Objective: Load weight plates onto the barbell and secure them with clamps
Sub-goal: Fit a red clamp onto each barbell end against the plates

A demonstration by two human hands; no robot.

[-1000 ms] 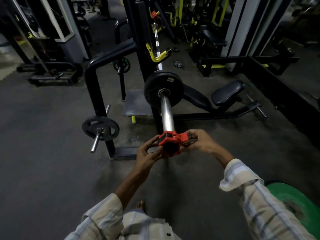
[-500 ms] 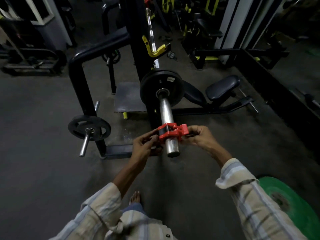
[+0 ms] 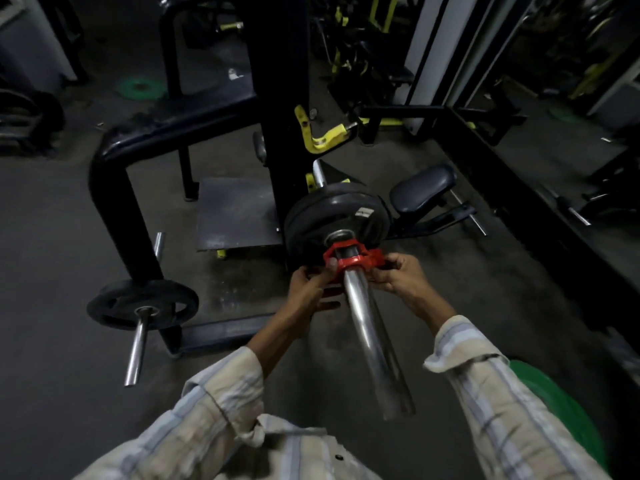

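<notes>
Plainly both hands, left hand [image 3: 306, 284] and right hand [image 3: 398, 275], pinched the red clamp [image 3: 349, 258] beside the black weight plate [image 3: 337, 216]; left unlatched, it could have slipped along the barbell sleeve [image 3: 370, 327].

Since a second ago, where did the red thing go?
The red clamp slid along the barbell sleeve, from its near end up close to the black weight plate. The left hand and right hand kept holding it on either side. The plate stayed on the bar, and the green plate stayed on the floor.

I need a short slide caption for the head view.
Both hands hold a red clamp on the barbell near the black plates.
</notes>
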